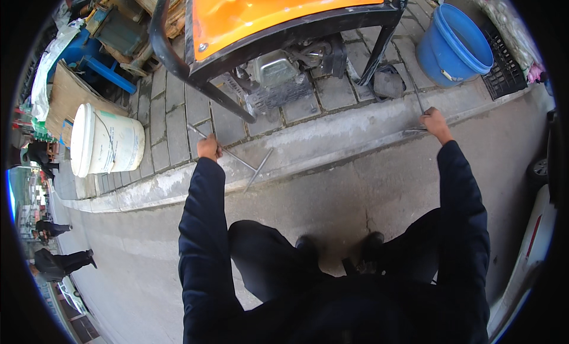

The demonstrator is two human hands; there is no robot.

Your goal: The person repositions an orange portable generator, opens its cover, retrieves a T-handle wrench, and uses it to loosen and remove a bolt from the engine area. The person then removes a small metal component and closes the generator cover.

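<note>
My left hand (208,148) is closed around the shaft of a T-handle wrench (239,160), a thin metal rod with a crossbar at its lower right end. The wrench is held slanted above the kerb (320,136). On the right, my right hand (436,126) is closed on a second slim metal rod (419,98). That rod points up toward the paving, and a short crosspiece shows beside the hand. Ahead of both hands stands a machine with an orange panel (278,12) on a black tubular frame (284,44). Under the panel is an engine (275,71).
A white bucket (118,142) lies tilted at the left, near cardboard (74,98) and a blue metal part (106,74). At the right are a blue bucket (441,50) and a black crate (504,77). A white car (530,243) is at the right edge. People (59,264) are farther left.
</note>
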